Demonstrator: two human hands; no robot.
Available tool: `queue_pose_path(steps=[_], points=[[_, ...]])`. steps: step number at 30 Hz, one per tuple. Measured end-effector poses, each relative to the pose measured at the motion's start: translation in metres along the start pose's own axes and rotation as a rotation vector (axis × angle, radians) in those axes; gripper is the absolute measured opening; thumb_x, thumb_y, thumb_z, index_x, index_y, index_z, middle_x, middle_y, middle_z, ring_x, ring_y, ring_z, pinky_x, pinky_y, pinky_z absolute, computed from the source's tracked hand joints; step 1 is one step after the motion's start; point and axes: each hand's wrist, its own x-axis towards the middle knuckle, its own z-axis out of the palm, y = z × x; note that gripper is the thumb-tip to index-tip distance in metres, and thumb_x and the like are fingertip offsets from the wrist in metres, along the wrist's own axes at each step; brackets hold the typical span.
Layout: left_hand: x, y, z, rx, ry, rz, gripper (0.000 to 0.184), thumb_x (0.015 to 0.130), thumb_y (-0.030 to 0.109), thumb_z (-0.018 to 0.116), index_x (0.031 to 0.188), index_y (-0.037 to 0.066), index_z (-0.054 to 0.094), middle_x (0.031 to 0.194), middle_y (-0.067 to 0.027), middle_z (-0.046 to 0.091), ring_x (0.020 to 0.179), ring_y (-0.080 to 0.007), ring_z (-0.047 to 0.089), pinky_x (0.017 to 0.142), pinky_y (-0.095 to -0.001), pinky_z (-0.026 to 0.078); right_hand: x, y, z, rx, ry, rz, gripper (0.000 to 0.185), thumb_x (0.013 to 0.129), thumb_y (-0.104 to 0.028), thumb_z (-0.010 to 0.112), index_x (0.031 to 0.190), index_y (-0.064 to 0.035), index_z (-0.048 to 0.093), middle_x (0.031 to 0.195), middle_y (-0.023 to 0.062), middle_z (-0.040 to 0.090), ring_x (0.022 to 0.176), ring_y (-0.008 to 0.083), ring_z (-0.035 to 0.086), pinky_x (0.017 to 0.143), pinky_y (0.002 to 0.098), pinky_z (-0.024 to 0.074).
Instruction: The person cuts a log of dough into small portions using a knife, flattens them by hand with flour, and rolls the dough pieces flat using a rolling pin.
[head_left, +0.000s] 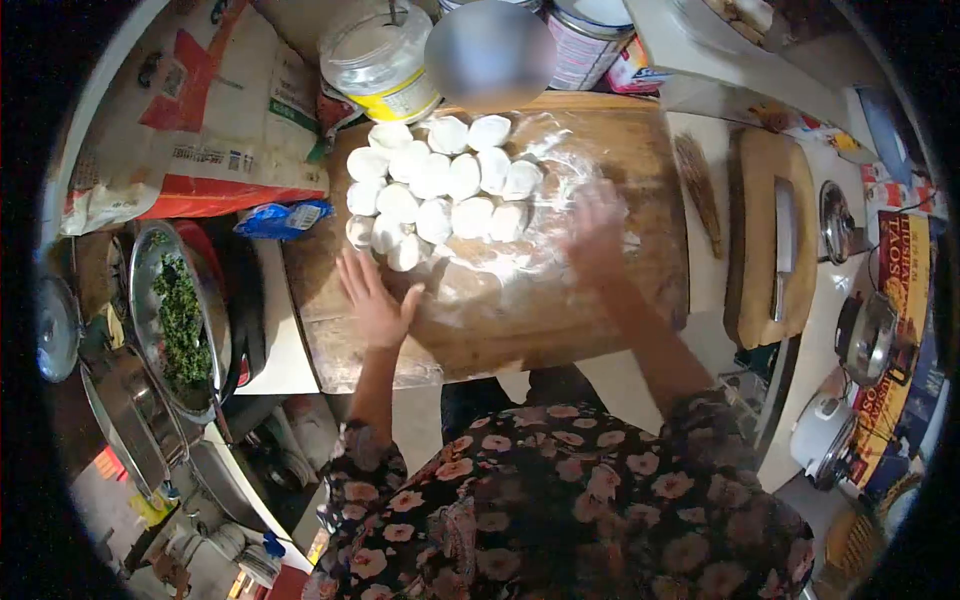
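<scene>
Several flat white dough rounds (432,178) lie close together, some overlapping, on the back left part of a floured wooden board (500,345). My left hand (374,303) rests at the board's left side, just in front of the nearest rounds, fingers spread and nothing in it. On the right part of the board my right hand (597,228) is over the white flour (560,165), to the right of the rounds. It is blurred by motion, and its fingers cannot be made out clearly.
Behind the board stand a jar with a yellow label (385,75) and cans (588,45). A flour bag (215,120), a blue packet (283,220) and a bowl of chopped greens (182,320) are at left. At right, a knife (784,235) lies on a cutting board (752,200).
</scene>
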Motion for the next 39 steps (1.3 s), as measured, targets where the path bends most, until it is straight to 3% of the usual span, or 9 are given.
queue_pose_path(steps=[6, 8, 10, 15, 22, 26, 32, 37, 39], points=[[-0.095, 0.007, 0.008, 0.170, -0.132, -0.182, 0.089, 0.084, 0.058, 0.048, 0.141, -0.005, 0.021, 0.149, -0.0265, 0.015, 0.137, -0.0428, 0.015, 0.106, -0.0585, 0.016, -0.041, 0.069, -0.035, -0.364, -0.046, 0.089, 0.068, 0.081, -0.040, 0.060, 0.130, 0.0030, 0.040, 0.137, 0.0250, 0.035, 0.127, 0.0410, 0.036, 0.103, 0.0506, 0.0309], [-0.090, 0.031, 0.014, 0.247, -0.166, -0.160, 0.086, 0.085, 0.057, 0.046, 0.137, -0.009, 0.027, 0.145, -0.0306, 0.019, 0.135, -0.0456, 0.018, 0.106, -0.0608, 0.011, 0.000, -0.010, -0.085, -0.101, -0.350, 0.369, 0.071, 0.082, -0.037, 0.061, 0.136, 0.0019, 0.035, 0.144, 0.0235, 0.028, 0.136, 0.0398, 0.020, 0.109, 0.0496, 0.0216], [-0.072, 0.060, 0.029, 0.148, -0.235, -0.136, 0.085, 0.084, 0.054, 0.049, 0.138, -0.008, 0.026, 0.147, -0.0271, 0.018, 0.135, -0.0450, 0.019, 0.108, -0.0589, 0.011, -0.025, 0.012, 0.038, -0.138, 0.115, -0.132, 0.073, 0.082, -0.039, 0.058, 0.137, 0.0018, 0.031, 0.146, 0.0223, 0.027, 0.135, 0.0414, 0.022, 0.107, 0.0533, 0.0238], [-0.048, 0.103, 0.052, -0.111, -0.206, 0.092, 0.085, 0.080, 0.047, 0.056, 0.138, -0.007, 0.024, 0.146, -0.0265, 0.022, 0.135, -0.0441, 0.021, 0.107, -0.0584, 0.013, -0.018, -0.047, 0.038, 0.634, -0.046, 0.054, 0.071, 0.078, -0.028, 0.065, 0.136, 0.0010, 0.035, 0.145, 0.0190, 0.030, 0.136, 0.0361, 0.022, 0.111, 0.0503, 0.0164], [-0.073, 0.126, 0.045, 0.035, -0.396, 0.042, 0.081, 0.080, 0.046, 0.060, 0.138, -0.002, 0.030, 0.147, -0.0214, 0.024, 0.137, -0.0382, 0.021, 0.109, -0.0571, 0.012, -0.087, 0.029, -0.002, 0.015, -0.042, -0.368, 0.075, 0.079, -0.041, 0.061, 0.135, 0.0014, 0.035, 0.144, 0.0199, 0.029, 0.136, 0.0361, 0.022, 0.110, 0.0518, 0.0152], [-0.029, 0.158, 0.080, -0.133, -0.332, 0.343, 0.065, 0.085, 0.038, 0.055, 0.134, 0.000, 0.037, 0.144, -0.0203, 0.030, 0.133, -0.0391, 0.027, 0.108, -0.0531, 0.020, -0.054, 0.012, 0.005, 0.032, -0.129, -0.341, 0.069, 0.083, -0.045, 0.054, 0.132, 0.0011, 0.040, 0.143, 0.0201, 0.031, 0.135, 0.0368, 0.025, 0.110, 0.0518, 0.0170], [-0.021, 0.153, 0.048, -0.396, -0.070, 0.042, 0.046, 0.083, 0.020, 0.054, 0.124, 0.002, 0.049, 0.132, -0.0177, 0.045, 0.123, -0.0375, 0.040, 0.102, -0.0470, 0.032, -0.056, -0.022, 0.002, 0.092, 0.022, 0.006, 0.064, 0.085, -0.045, 0.051, 0.130, 0.0003, 0.045, 0.142, 0.0204, 0.035, 0.135, 0.0351, 0.026, 0.109, 0.0533, 0.0191], [-0.067, 0.114, 0.023, -0.240, -0.108, 0.002, 0.047, 0.081, 0.021, 0.055, 0.125, 0.004, 0.050, 0.134, -0.0164, 0.043, 0.123, -0.0386, 0.040, 0.101, -0.0501, 0.032, -0.077, -0.034, -0.018, 0.160, -0.328, -0.651, 0.065, 0.083, -0.046, 0.053, 0.134, -0.0069, 0.043, 0.145, 0.0145, 0.032, 0.136, 0.0326, 0.025, 0.109, 0.0532, 0.0183], [-0.068, 0.115, 0.024, -0.178, -0.173, 0.017, 0.049, 0.084, 0.024, 0.053, 0.128, 0.005, 0.046, 0.138, -0.0152, 0.039, 0.126, -0.0380, 0.036, 0.104, -0.0512, 0.028, -0.053, -0.029, -0.010, 0.158, -0.353, -0.663, 0.064, 0.081, -0.043, 0.057, 0.133, -0.0085, 0.044, 0.145, 0.0130, 0.033, 0.134, 0.0307, 0.029, 0.109, 0.0519, 0.0197]])
